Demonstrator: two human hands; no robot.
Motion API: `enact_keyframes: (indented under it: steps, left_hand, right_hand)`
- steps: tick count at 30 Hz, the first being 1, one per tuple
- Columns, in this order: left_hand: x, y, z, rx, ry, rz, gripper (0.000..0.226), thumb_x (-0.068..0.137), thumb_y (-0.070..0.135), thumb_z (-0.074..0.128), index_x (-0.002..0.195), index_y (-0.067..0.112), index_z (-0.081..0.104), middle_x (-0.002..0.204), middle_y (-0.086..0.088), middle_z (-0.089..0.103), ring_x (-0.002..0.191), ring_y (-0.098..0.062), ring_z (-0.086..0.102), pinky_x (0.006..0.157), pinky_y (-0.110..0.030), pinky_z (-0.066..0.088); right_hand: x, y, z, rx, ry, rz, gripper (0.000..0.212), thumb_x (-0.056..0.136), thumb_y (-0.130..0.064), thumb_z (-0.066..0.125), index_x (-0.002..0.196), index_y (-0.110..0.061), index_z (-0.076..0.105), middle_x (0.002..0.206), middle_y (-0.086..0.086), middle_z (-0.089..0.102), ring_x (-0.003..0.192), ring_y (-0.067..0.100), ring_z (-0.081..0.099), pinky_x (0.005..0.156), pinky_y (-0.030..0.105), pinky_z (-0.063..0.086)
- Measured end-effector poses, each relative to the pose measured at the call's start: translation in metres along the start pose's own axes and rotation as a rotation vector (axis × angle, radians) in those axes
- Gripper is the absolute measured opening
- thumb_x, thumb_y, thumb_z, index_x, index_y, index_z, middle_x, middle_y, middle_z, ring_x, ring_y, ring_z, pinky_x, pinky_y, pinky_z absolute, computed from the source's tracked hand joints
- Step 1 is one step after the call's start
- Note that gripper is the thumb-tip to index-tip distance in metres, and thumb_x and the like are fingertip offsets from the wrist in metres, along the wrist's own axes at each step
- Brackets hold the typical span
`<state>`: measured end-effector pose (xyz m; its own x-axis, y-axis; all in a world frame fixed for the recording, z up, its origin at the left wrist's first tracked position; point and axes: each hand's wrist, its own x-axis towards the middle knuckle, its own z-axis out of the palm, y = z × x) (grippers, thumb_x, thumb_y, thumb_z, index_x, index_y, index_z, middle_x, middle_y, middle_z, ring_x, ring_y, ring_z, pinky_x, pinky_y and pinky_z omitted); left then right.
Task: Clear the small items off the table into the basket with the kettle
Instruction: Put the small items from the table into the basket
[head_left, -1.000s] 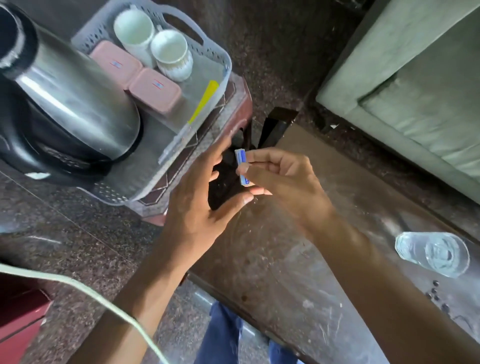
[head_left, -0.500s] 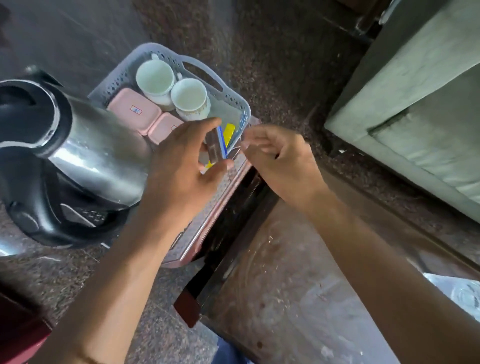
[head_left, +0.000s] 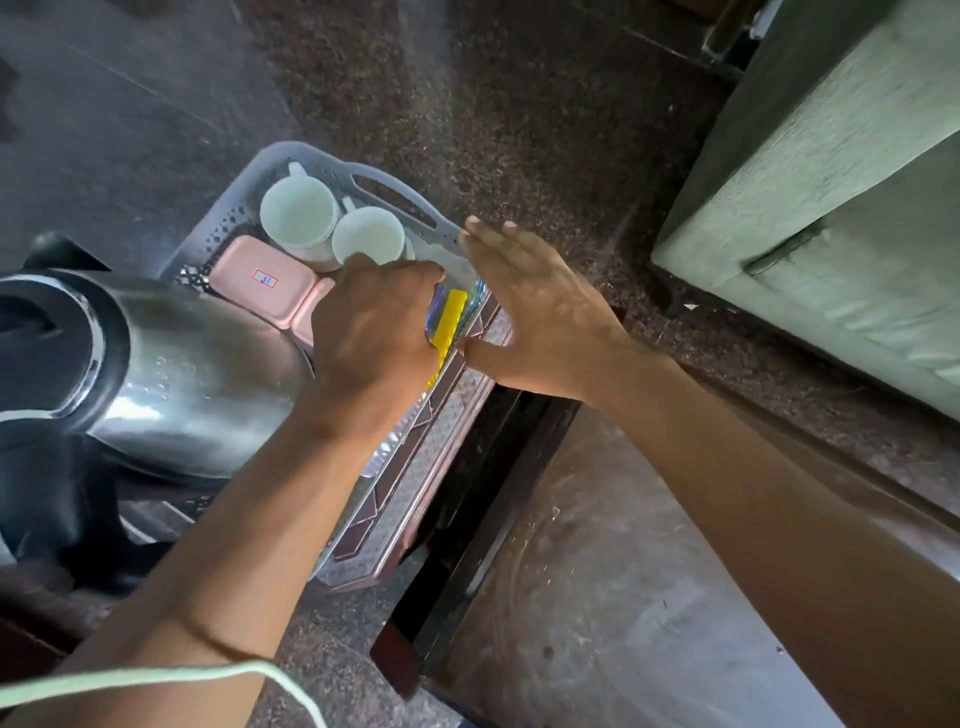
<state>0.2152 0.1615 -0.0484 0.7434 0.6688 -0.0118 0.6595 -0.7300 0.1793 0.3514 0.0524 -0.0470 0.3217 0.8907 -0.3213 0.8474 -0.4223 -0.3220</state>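
So I'd say I'm at the drop-off step here. My left hand (head_left: 371, 332) is down inside the basket (head_left: 311, 158), fingers curled round a small packet (head_left: 435, 312) with a blue edge, right next to the yellow strip (head_left: 448, 325) lying along the basket's right wall. The packet is low in the basket's right side, just near of the two white cups (head_left: 332, 226) and right of the pink boxes (head_left: 262, 278). Can't tell if it's touching the bottom yet, my own knuckles hide that.

My right hand (head_left: 535, 317) is flat and loose, fingers straight, holding nothing, hovering at the basket's right rim. Whether the thumb rests on the rim, no idea.

The kettle (head_left: 171, 384) takes up the near left part of the basket, so there isn't much room. Next move, I reckon: just let go of the packet and lift the left hand out without bumping the cups, then head back to the table (head_left: 597, 571) on the near right for whatever's left.
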Motion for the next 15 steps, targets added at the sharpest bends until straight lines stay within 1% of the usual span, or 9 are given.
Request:
enact_keyframes:
  steps: [1, 2, 4, 6, 8, 12, 15]
  left_hand:
    - [0.001, 0.003, 0.001, 0.007, -0.004, -0.013, 0.053, 0.074, 0.0, 0.088, 0.122, 0.019, 0.081, 0.102, -0.019, 0.074, 0.107, -0.046, 0.071, 0.076, -0.052, 0.062]
    - [0.003, 0.006, 0.002, 0.013, -0.01, -0.014, 0.051, 0.071, -0.002, 0.088, 0.118, 0.017, 0.082, 0.095, -0.019, 0.072, 0.102, -0.047, 0.07, 0.071, -0.052, 0.061]
    - [0.007, 0.009, 0.005, 0.033, -0.025, -0.008, 0.048, 0.073, -0.003, 0.085, 0.116, 0.018, 0.083, 0.092, -0.018, 0.073, 0.102, -0.046, 0.069, 0.069, -0.05, 0.06]
    - [0.009, 0.008, 0.009, 0.075, -0.023, -0.006, 0.042, 0.08, 0.002, 0.081, 0.119, 0.02, 0.081, 0.097, -0.015, 0.077, 0.105, -0.045, 0.067, 0.071, -0.048, 0.057]
    - [0.012, 0.004, 0.013, 0.111, -0.031, -0.018, 0.038, 0.084, 0.005, 0.079, 0.12, 0.019, 0.08, 0.099, -0.016, 0.076, 0.107, -0.044, 0.066, 0.072, -0.047, 0.056]
    - [0.011, -0.003, 0.021, 0.163, -0.1, 0.005, 0.043, 0.086, 0.006, 0.075, 0.127, 0.019, 0.075, 0.11, -0.015, 0.077, 0.111, -0.044, 0.066, 0.077, -0.049, 0.06]
    - [0.005, 0.0, 0.015, 0.143, -0.092, 0.021, 0.044, 0.087, 0.006, 0.074, 0.13, 0.017, 0.074, 0.119, -0.015, 0.077, 0.112, -0.047, 0.068, 0.08, -0.051, 0.06]
  right_hand:
    - [0.001, -0.001, -0.001, 0.002, 0.004, -0.001, 0.106, 0.087, -0.066, 0.05, 0.171, -0.022, 0.003, 0.18, -0.01, -0.003, 0.167, 0.021, -0.001, 0.134, 0.048, 0.021]
    - [0.001, -0.001, -0.001, 0.007, 0.009, -0.002, 0.106, 0.087, -0.066, 0.05, 0.171, -0.022, 0.004, 0.18, -0.01, -0.002, 0.167, 0.021, -0.001, 0.133, 0.048, 0.023]
    - [0.001, 0.0, -0.001, 0.023, 0.02, 0.0, 0.105, 0.086, -0.066, 0.05, 0.171, -0.022, 0.006, 0.18, -0.011, 0.0, 0.167, 0.021, 0.001, 0.132, 0.049, 0.025]
    - [0.001, 0.001, -0.001, 0.028, 0.029, -0.004, 0.104, 0.087, -0.066, 0.051, 0.171, -0.023, 0.007, 0.18, -0.011, 0.001, 0.167, 0.021, 0.002, 0.132, 0.05, 0.026]
    - [0.001, 0.001, 0.0, 0.024, 0.033, -0.012, 0.103, 0.088, -0.065, 0.052, 0.171, -0.023, 0.007, 0.18, -0.011, 0.0, 0.167, 0.02, 0.001, 0.132, 0.051, 0.024]
    - [0.001, 0.004, 0.003, 0.043, 0.04, -0.011, 0.103, 0.09, -0.063, 0.054, 0.171, -0.023, 0.006, 0.18, -0.012, -0.001, 0.167, 0.019, 0.002, 0.133, 0.05, 0.023]
    - [0.001, 0.004, 0.005, 0.061, 0.032, -0.011, 0.102, 0.09, -0.062, 0.054, 0.171, -0.022, 0.006, 0.18, -0.011, -0.001, 0.167, 0.019, 0.001, 0.133, 0.05, 0.023]
